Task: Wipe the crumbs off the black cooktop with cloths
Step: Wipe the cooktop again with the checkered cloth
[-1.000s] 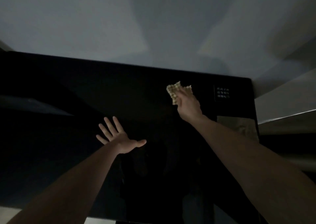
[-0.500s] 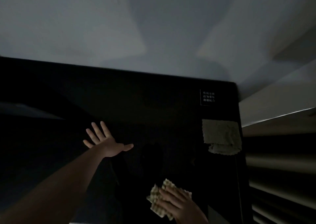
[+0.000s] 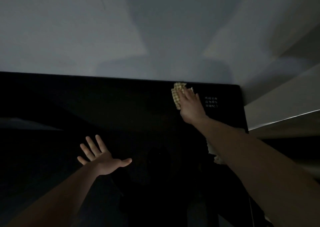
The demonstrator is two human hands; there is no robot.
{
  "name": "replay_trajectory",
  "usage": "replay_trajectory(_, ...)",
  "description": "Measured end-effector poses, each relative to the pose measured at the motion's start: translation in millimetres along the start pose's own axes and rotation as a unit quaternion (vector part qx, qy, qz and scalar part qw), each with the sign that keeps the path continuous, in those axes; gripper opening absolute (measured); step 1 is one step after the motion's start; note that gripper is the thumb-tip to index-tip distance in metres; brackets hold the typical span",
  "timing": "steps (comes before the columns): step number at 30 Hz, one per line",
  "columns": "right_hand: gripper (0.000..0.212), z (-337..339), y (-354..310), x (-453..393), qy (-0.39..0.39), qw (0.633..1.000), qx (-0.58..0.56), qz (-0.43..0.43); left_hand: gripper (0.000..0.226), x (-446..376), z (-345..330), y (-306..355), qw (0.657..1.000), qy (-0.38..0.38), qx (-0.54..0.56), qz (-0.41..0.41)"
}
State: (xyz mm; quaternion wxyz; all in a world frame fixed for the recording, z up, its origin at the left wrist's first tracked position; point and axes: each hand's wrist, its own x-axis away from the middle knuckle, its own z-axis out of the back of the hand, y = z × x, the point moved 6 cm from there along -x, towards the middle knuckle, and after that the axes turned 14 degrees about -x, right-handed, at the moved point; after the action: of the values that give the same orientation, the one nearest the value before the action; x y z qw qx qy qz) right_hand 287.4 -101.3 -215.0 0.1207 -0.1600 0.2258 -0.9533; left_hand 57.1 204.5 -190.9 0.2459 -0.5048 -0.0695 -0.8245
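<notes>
Your right hand [image 3: 191, 105] presses a yellow cloth [image 3: 177, 95] flat against the black cooktop [image 3: 121, 105] at its far edge, near the far right corner. Your left hand [image 3: 102, 159] rests on the cooktop with fingers spread, holding nothing.

The black cooktop [image 3: 121, 109] is the bearing surface — a glossy dark slab whose far edge meets a pale grey wall [image 3: 138, 27] and whose right edge runs alongside a light ledge [image 3: 277, 112]. Near its far right corner sits a small block of white printed characters [image 3: 211, 102], too small to read. Just left of that print, at the far edge, a yellow checked cloth [image 3: 177, 95] lies on the glass under the right hand [image 3: 190, 105]. A second, paler cloth [image 3: 213, 154] lies near the right edge, mostly hidden behind the right forearm. The left hand [image 3: 101, 159] rests flat on the glass, fingers spread — well apart from both cloths. Crumbs cannot be made out in the dim light.
</notes>
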Motion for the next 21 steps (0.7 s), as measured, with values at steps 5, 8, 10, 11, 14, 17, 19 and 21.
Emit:
replay_trajectory(5,0.064,-16.3,-11.6,25.3,0.087,0.995,-0.047,-0.029,0.163,2.0,2.0,0.7,1.0,0.0,0.001,0.002)
replay_trajectory(8,0.069,-41.1,-32.4,97.5,0.08,0.994,-0.051,0.062,0.165,5.0,1.2,0.2,1.0,-0.003,-0.002,0.003)
replay_trajectory(10,0.068,-61.8,-41.8,157.9,0.047,0.991,-0.07,0.106,0.167,6.1,1.1,0.1,1.0,-0.004,-0.001,0.003)
replay_trajectory(11,0.063,-76.7,-42.1,191.0,0.018,0.987,-0.099,0.126,0.167,6.9,1.3,0.0,1.0,-0.004,-0.002,0.004)
replay_trajectory(14,0.05,-108.0,-35.9,271.7,-0.08,0.962,-0.182,0.185,0.167,8.8,1.9,0.2,1.0,-0.004,-0.003,0.004)
replay_trajectory(17,0.048,-102.9,-22.9,289.7,-0.108,0.952,-0.234,0.163,0.166,10.1,2.6,0.3,1.0,-0.006,-0.003,0.002)
replay_trajectory(19,0.064,-71.5,-20.2,258.7,-0.077,0.952,-0.276,0.113,0.166,10.0,2.4,0.8,1.0,-0.009,-0.002,0.002)
replay_trajectory(21,0.06,-26.7,-4.7,208.1,-0.002,0.948,-0.316,0.034,0.166,8.8,1.9,0.8,1.0,-0.01,-0.002,0.004)
